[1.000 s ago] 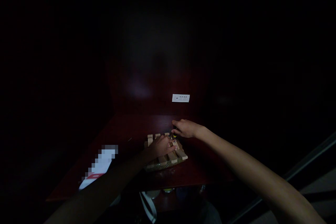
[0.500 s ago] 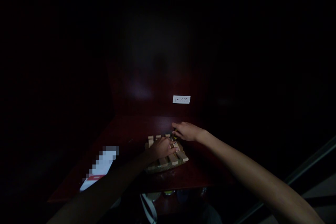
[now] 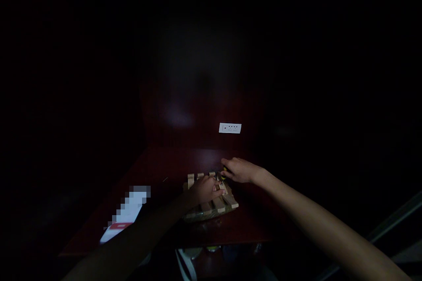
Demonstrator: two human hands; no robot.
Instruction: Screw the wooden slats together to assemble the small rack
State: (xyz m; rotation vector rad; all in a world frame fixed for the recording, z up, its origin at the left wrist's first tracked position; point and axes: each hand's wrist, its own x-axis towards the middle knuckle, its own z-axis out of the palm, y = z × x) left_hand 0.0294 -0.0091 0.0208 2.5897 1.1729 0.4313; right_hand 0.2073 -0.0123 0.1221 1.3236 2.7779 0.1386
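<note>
1 dark red table (image 3: 174, 158) spans the lower middle of the frame, with the slatted wooden piece (image 3: 219, 204) on it, just below centre. Your left hand (image 3: 205, 189) lies across that piece — probably steadying it, though I can't tell whether its fingers grip. Your right hand (image 3: 242, 170) is closed round the yellow-marked tool (image 3: 224, 176), whose handle leans farther right than 0.5 s ago; its tip (image 3: 222, 183) seems over the same spot — you're apparently mid-turn there.

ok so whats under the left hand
The left hand lies over pale wooden slats; their ends show on the near and far sides. What is directly beneath the palm is covered and can't be seen.
</note>
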